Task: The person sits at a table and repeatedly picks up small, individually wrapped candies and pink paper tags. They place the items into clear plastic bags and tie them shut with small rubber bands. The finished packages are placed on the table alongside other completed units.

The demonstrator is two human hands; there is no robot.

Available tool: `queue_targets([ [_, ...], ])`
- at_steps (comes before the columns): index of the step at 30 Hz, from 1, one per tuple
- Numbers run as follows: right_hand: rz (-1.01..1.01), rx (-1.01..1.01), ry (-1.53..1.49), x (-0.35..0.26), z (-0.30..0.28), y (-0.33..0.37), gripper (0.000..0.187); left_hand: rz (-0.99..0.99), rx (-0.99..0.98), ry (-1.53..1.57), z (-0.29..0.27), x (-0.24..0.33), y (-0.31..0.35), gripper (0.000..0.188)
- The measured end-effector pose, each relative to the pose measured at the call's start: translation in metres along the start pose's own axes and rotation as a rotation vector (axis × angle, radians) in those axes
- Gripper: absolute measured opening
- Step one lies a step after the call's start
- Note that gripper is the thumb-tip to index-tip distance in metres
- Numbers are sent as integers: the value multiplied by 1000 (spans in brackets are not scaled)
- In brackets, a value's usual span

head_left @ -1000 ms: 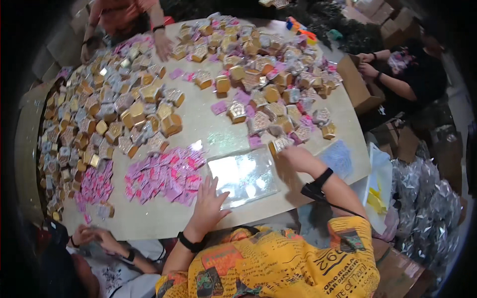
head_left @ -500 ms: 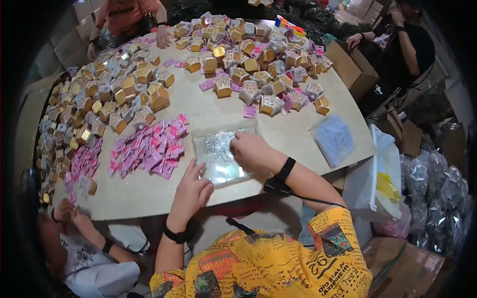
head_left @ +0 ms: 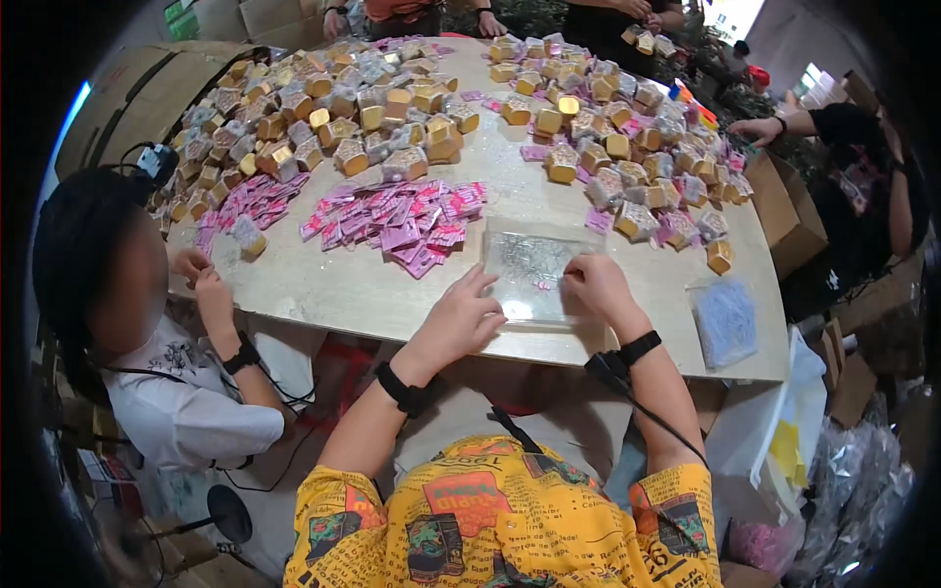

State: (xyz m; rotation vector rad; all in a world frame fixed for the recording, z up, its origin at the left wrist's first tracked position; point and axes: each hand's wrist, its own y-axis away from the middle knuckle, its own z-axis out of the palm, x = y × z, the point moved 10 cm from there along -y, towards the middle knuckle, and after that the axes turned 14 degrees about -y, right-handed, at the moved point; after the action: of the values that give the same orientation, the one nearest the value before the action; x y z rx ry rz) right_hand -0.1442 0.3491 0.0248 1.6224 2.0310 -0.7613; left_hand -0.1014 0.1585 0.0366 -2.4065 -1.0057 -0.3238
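Note:
A shallow clear tray point(head_left: 529, 317) lies on the table before me, with thin shiny pieces scattered in it and a tiny pink bit point(head_left: 542, 286) near its middle. Beside the tray's left edge rests my left hand point(head_left: 459, 318), fingers apart and holding nothing I can see. My right hand point(head_left: 600, 290) is over the tray's right side, thumb and fingers pinched together. Whatever sits between those fingertips is too small or hidden to make out. A heap of pink printed packets point(head_left: 402, 220) lies just beyond my left hand.
Gold-sided, house-shaped pieces in clear wrap point(head_left: 372, 118) cover the far table in two big piles. A bag of pale blue strands point(head_left: 725, 321) lies at right, near a cardboard box point(head_left: 784, 211). A person in white point(head_left: 186, 412) works at my left; others stand around the table.
The view has swung to the left, showing more of the person there. My right hand has shifted toward the tray's right edge, and the tiny pink bit shows more plainly.

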Motion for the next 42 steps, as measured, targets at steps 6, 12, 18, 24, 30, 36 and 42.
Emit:
queue_targets([
  [6,-36,-50,40,-11,14,1,11,35,-12,-32,-4,1,2,16],
  [12,-29,-35,-28,-11,21,-1,9,44,12,-31,-8,-5,13,17],
  [18,81,31,-30,-19,10,6,14,20,123,59,-25,-12,12,15],
  [24,38,-16,10,-35,14,13,16,-260,163,-157,-85,-85,-26,18],
  [30,2,-58,69,-56,20,8,16,-83,54,-521,-45,-84,-62,44],
  [36,-188,-123,59,-113,-2,-20,12,-151,-284,-493,-2,-105,-39,48],
  [42,-399,-91,246,-123,33,-118,25,-64,-100,-447,-17,-81,-21,43],
])
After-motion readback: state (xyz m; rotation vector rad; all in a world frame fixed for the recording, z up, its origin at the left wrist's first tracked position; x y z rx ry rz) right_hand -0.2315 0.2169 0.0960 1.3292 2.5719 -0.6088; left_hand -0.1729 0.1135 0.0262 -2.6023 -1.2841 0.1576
